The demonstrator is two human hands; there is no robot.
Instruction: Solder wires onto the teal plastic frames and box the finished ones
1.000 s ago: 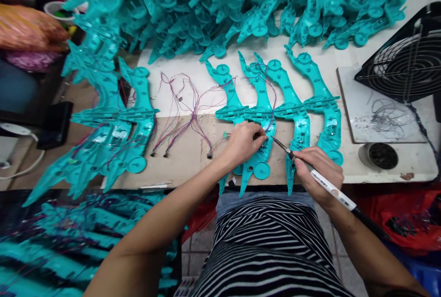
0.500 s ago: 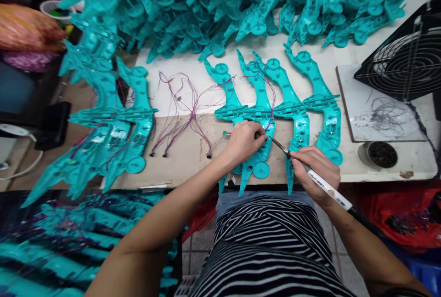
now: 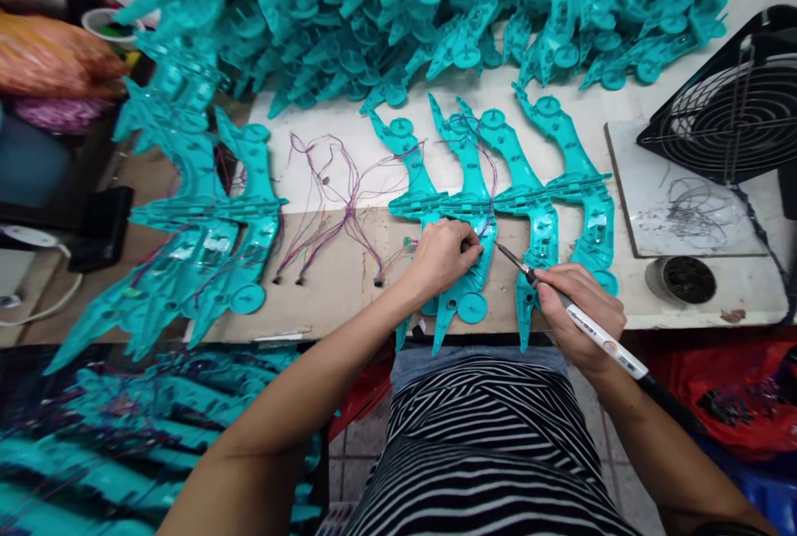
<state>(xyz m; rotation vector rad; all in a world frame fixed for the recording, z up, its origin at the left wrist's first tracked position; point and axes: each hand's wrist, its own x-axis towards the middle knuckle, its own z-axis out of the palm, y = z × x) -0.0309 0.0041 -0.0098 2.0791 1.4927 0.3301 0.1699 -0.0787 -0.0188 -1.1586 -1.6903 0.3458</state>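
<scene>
My right hand [image 3: 582,308] grips a white soldering iron [image 3: 603,340] like a pen. Its thin metal tip points up and left, just right of a teal plastic shell [image 3: 483,258]. Over that shell my left hand [image 3: 445,252] is closed in a pinch, its fingertips at a small dark part I cannot make out. Thin red and purple wires [image 3: 494,179] run up from near those fingertips across the shells. A small green circuit board [image 3: 408,242] lies just left of my left hand. More teal shells [image 3: 540,229] lie in a row to the right.
A big heap of teal shells [image 3: 374,13] covers the back of the table. Loose wires with black connectors [image 3: 350,204] lie left of centre, beside stacked shells [image 3: 249,212]. At the right stand a black fan [image 3: 735,104], a white board [image 3: 635,212] with wire scraps and a round tin [image 3: 688,280].
The soldering iron in my right hand has moved slightly right, its tip drawing away from my left fingertips. My left hand stays in place over the shell.
</scene>
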